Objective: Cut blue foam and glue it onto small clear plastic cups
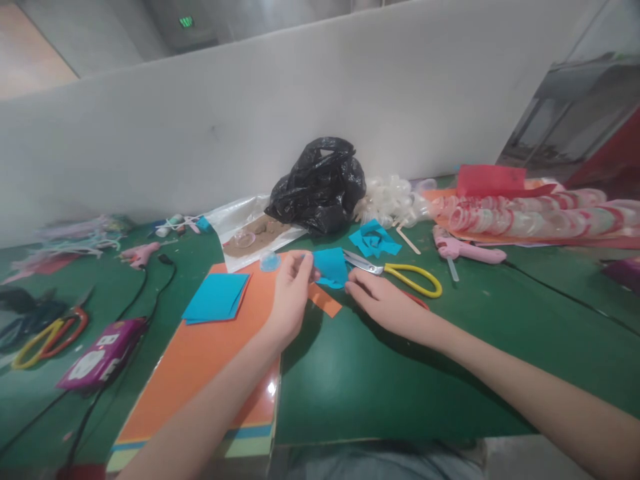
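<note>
My left hand [293, 288] pinches the left side of a small piece of blue paper [331, 267] between thumb and fingers. At the paper's right edge, my right hand [383, 299] has its fingertips closed on it. Scissors [367, 263] with one yellow and one red handle lie just behind the right hand, blades pointing toward the paper. Below the blue piece is an orange paper scrap [325, 301]. To the left, a stack of blue paper squares [217, 297] rests on large orange sheets [210, 373]. A small clear bluish round piece [270, 262] sits beside my left hand.
Behind are a black plastic bag [320, 187], cut blue paper [375, 239] and clear plastic cups [395, 200]. A pink glue gun [470, 252] with a cord lies right, near rows of cups [530, 217]. Left are a purple box [103, 353] and other scissors [53, 339].
</note>
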Motion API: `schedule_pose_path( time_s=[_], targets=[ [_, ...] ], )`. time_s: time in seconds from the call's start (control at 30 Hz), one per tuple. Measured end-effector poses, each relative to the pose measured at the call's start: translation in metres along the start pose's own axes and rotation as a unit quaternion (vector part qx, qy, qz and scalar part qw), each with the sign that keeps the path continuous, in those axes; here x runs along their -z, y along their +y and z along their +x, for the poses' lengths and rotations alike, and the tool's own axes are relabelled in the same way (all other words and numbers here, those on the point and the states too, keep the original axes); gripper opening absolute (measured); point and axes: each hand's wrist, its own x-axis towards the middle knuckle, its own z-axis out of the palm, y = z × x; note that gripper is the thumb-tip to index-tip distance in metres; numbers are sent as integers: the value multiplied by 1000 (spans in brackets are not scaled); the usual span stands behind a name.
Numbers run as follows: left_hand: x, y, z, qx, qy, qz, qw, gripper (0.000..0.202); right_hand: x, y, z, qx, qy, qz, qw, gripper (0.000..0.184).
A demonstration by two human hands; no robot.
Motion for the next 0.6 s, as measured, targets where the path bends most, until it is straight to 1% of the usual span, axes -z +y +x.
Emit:
schedule_pose_path(
  time_s=[0.1,0.23,0.43,0.6],
  targets=[
    [0,0,1,2,-2,-3,1000,30,2,2,1,13,17,-16,1000,24],
    [0,1,2,8,-8,2,1000,31,2,3,2,14,28,-6,999,24],
    [-1,1,1,25,-15,4,1000,32,4,4,4,-9,85,36,996,24],
    [0,0,2,46,-27,3,999,31,6,9,5,-44,86,52,994,22]
  ],
)
